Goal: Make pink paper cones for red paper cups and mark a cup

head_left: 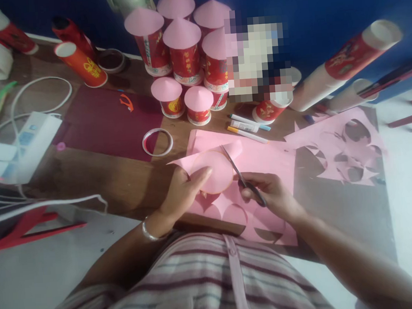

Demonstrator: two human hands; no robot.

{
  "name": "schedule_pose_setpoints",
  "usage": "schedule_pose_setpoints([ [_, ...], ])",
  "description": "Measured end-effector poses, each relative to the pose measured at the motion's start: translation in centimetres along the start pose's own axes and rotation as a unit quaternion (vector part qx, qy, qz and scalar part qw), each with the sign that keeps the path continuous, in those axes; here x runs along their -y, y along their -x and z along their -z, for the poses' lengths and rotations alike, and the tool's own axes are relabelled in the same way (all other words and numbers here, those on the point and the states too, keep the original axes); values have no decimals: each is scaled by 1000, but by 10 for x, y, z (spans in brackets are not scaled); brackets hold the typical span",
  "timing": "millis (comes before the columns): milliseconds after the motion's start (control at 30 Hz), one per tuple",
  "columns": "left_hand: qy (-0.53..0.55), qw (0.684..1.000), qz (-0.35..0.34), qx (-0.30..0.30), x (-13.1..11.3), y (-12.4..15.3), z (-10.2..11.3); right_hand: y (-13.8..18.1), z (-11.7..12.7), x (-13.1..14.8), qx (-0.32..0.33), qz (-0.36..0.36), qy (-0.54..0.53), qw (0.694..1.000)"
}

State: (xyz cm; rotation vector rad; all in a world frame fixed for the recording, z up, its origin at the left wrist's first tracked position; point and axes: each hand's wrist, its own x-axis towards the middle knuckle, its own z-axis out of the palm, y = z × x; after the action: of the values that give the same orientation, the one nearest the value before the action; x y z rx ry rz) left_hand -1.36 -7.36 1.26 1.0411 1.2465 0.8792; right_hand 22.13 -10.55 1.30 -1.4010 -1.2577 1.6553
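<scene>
My left hand (pixel 178 194) grips a sheet of pink paper (pixel 221 167), its thumb lying across the face of a circle outlined in a yellowish line. In my right hand (pixel 275 194) is a pair of dark-handled scissors (pixel 255 192). The blades lie along the right edge of the circle and appear nearly closed. Beneath my hands rests more pink paper (pixel 274 168), with curved cut-outs along its near side.
Several red paper cylinders with pink cone tops (pixel 184 47) stand at the back. Markers (pixel 249 133) and a tape roll (pixel 157 143) lie nearby. Cut pink scraps (pixel 347 149) spread to the right. A white power strip (pixel 37 142) with cables sits left.
</scene>
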Motion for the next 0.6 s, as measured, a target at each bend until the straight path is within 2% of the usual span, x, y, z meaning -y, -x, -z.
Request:
schedule_pose_setpoints([
  [600,-20,999,-21,37,-9,-6,6,0,-2,7,-21,18,62,998],
])
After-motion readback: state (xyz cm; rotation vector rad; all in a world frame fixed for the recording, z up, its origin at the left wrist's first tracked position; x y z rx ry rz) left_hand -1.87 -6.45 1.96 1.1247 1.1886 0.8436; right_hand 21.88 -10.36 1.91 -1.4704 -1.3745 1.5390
